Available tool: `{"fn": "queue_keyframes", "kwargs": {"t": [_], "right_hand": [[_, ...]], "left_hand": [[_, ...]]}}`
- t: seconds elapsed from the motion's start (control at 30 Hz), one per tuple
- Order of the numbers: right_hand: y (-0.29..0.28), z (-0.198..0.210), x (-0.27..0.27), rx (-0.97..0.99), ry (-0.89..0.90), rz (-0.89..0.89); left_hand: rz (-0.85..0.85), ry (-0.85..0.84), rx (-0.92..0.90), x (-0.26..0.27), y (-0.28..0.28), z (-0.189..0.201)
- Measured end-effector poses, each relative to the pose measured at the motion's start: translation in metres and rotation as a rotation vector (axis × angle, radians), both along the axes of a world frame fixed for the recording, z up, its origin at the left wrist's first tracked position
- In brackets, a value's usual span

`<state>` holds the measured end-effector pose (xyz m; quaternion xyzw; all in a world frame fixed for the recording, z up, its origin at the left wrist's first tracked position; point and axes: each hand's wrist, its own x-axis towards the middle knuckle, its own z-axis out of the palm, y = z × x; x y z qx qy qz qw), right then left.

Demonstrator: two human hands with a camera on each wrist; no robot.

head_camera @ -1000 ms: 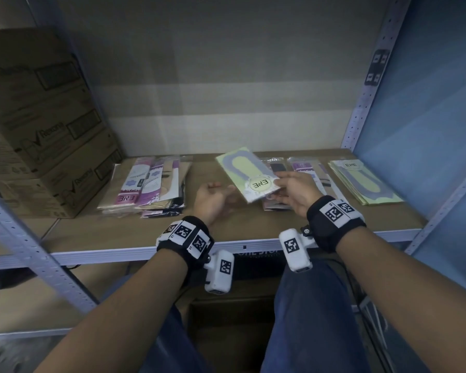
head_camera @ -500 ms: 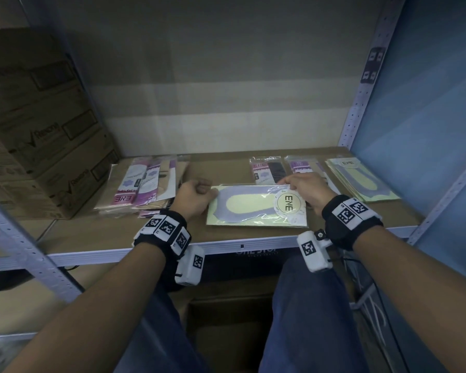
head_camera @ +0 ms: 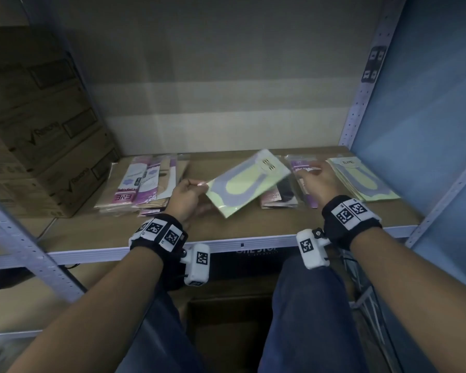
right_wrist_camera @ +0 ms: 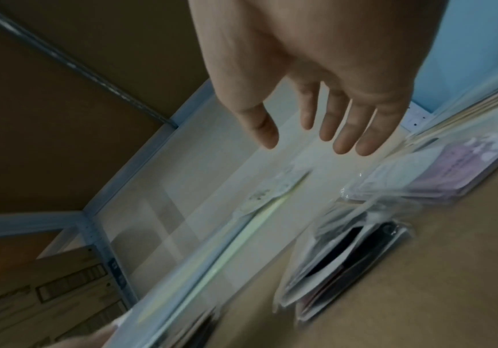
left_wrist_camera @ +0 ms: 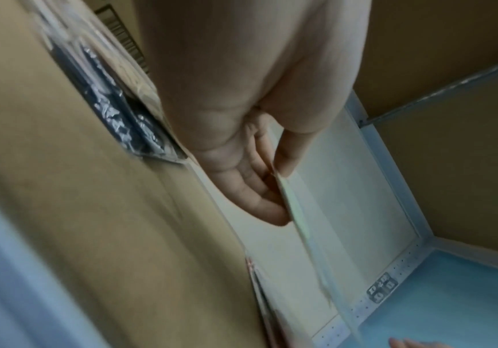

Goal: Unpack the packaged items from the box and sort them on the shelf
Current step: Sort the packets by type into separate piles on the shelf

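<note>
A flat pale-green and grey packet (head_camera: 246, 183) in clear wrap hangs tilted above the middle of the brown shelf (head_camera: 226, 224). My left hand (head_camera: 186, 196) pinches its near-left corner between thumb and fingers; the left wrist view shows that pinch on the packet's edge (left_wrist_camera: 289, 195). To the packet's right, my right hand (head_camera: 318, 179) hovers with straight, spread fingers (right_wrist_camera: 343, 131) and holds nothing. It is above a pile of purple packets (head_camera: 304, 170). A stack of matching green packets (head_camera: 361, 179) lies at the far right.
A pile of purple and tan packets (head_camera: 143, 184) lies left of centre. Stacked cardboard cartons (head_camera: 38, 130) fill the shelf's left end. A dark-and-pink packet pile (head_camera: 279, 196) sits behind the held one. A metal upright (head_camera: 366, 76) and blue wall (head_camera: 428, 117) bound the right side. An open box (head_camera: 226, 327) stands below.
The green packet lay flat on the shelf under both hands; now my left hand has lifted and turned it, and my right hand has let go and moved right.
</note>
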<state>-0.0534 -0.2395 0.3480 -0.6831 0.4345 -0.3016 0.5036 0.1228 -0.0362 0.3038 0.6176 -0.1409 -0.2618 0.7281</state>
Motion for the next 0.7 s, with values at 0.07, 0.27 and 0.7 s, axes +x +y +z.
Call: {"fn": "queue_keyframes", "kwargs": {"t": [0.07,0.27,0.7], "right_hand": [[0.001,-0.003,0.004,0.024,-0.032,0.032],[0.033,-0.013,0.024,0.168,-0.06,0.325],[0.039,-0.017,0.04,0.147,-0.11,0.216]], "left_hand": [[0.014,0.087,-0.097,-0.004,-0.003,0.001],[0.019,0.188,-0.18,-0.017,-0.011,-0.001],[0.108,-0.167,0.066,-0.035,-0.028,0.001]]}}
